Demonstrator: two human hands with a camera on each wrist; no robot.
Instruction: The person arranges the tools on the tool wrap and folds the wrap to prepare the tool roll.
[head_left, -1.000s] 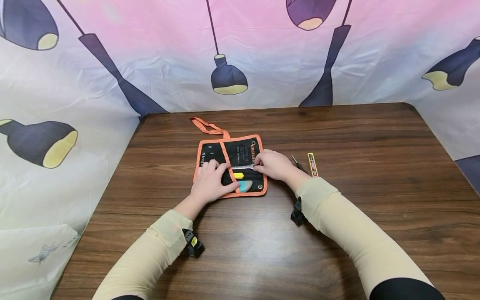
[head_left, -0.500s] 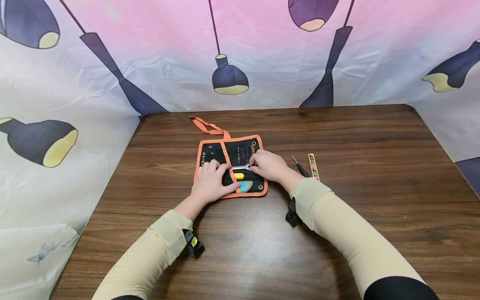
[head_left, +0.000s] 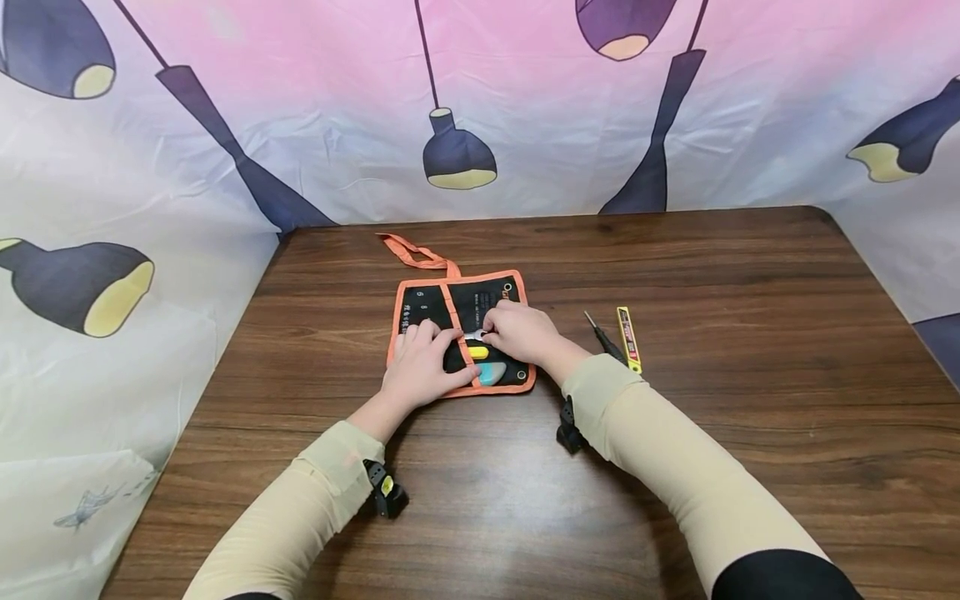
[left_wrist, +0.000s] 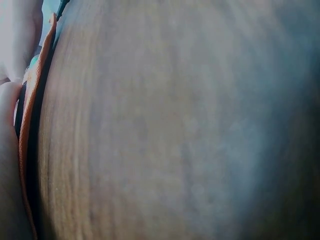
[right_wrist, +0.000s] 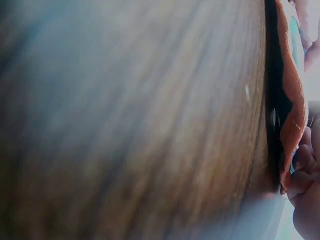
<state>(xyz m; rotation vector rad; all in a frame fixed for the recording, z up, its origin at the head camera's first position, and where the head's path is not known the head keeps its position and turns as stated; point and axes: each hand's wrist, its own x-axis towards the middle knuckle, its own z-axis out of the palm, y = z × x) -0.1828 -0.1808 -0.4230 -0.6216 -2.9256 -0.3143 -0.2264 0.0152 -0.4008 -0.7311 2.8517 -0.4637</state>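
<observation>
A black tool pouch [head_left: 471, 300] with orange trim lies unfolded on the wooden table. My left hand [head_left: 418, 367] rests on its left half, fingers spread and thumb near the pocket's edge. With its fingertips my right hand [head_left: 521, 333] pinches the end of a silver wrench [head_left: 472, 335], whose other part is hidden in the pocket. Below the wrench, a yellow handle [head_left: 477, 352] and a teal-grey tool [head_left: 492, 372] stick out of the pocket. Both wrist views catch only part of the hands beside the pouch's orange edge [left_wrist: 31, 100], and the wrench is not visible there.
Right of the pouch lie a dark screwdriver [head_left: 604, 339] and a narrow yellow case [head_left: 629, 337] with a printed label. An orange strap [head_left: 416, 254] trails from the pouch's top. A patterned cloth [head_left: 360, 167] hangs behind the table.
My right hand has moved left, and the wrench has slid further into the pocket, so less of it shows. The left hand has stayed in place. More of the yellow case is uncovered.
</observation>
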